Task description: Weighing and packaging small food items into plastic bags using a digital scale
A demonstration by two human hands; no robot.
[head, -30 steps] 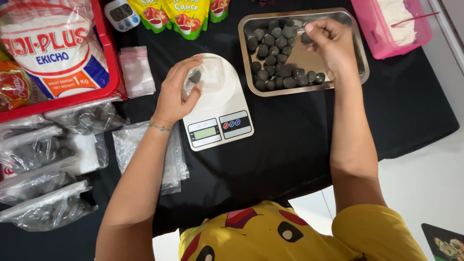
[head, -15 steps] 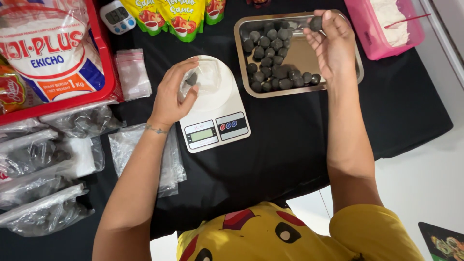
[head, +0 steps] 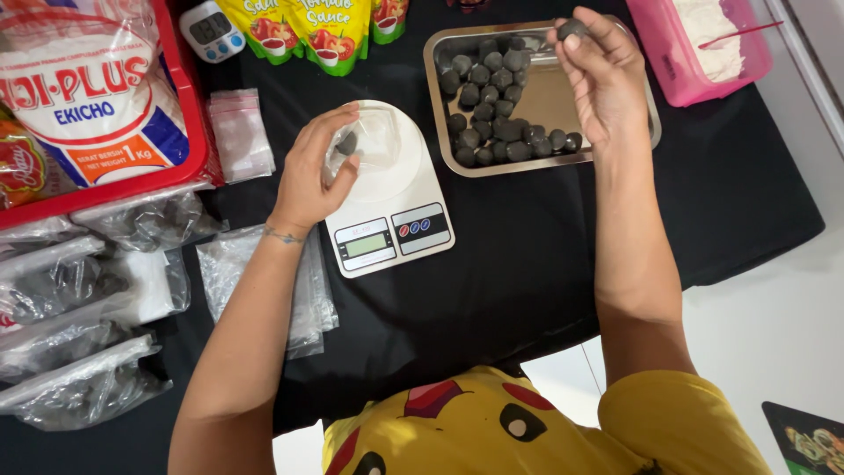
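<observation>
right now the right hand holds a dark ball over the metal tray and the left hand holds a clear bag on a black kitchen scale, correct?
Not quite: the head view shows the kitchen scale is white. The right hand does hold a dark ball over the metal tray, and the left hand holds the clear bag.

White sack in red crate; yellow-green sauce pouches top.

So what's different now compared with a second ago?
The right hand has lifted out of the metal tray with a dark ball pinched in its fingertips, now held above the tray's far edge. The left hand stayed put, holding the clear bag open on the white scale. The other things did not move.
</observation>
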